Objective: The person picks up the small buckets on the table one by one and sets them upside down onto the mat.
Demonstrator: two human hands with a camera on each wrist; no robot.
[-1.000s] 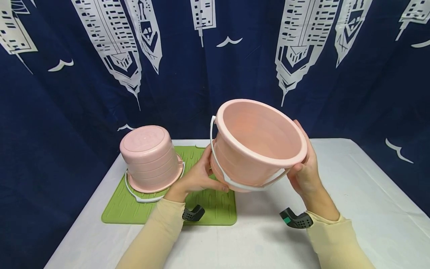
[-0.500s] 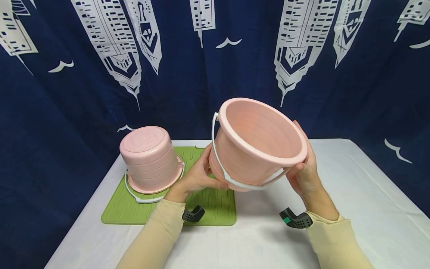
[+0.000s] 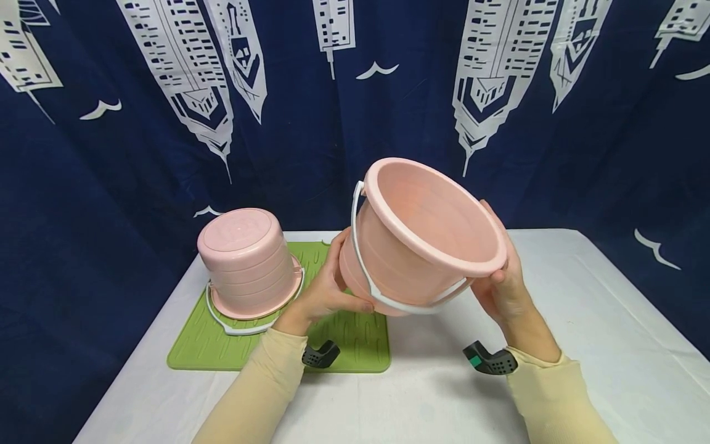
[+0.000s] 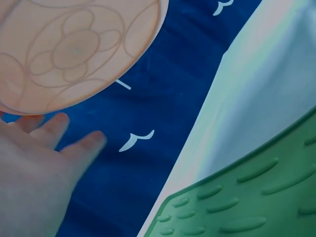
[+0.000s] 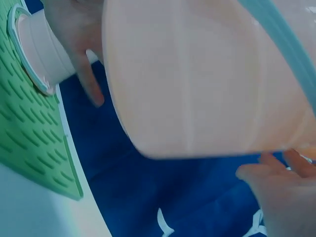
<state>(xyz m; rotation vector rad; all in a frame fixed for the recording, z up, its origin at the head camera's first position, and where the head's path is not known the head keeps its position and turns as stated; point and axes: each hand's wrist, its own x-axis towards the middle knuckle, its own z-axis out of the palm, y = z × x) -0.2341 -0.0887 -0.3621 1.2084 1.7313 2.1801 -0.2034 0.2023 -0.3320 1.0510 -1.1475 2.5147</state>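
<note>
Left hand [image 3: 324,296] and right hand [image 3: 505,296] hold a pink bucket [image 3: 402,271] in the air between them, the left with its thumb in front near the base, the right at the rim. It is tilted, its mouth turned up and rightward, its white handle [image 3: 407,309] hanging across the front. Just left, a second pink bucket [image 3: 249,268] sits upside down on a green mat [image 3: 355,345], its own handle [image 3: 244,331] lying on the mat. The left forearm crosses the mat close to that handle and hides its end; the raised bucket covers part of the mat's right side. White cloth covers the desk [image 3: 421,407], and a blue curtain [image 3: 344,135] hangs behind. Compared with a second ago, the held bucket's base has shifted slightly left and its upper rim sits a little higher; the upturned bucket has stayed put.
</note>
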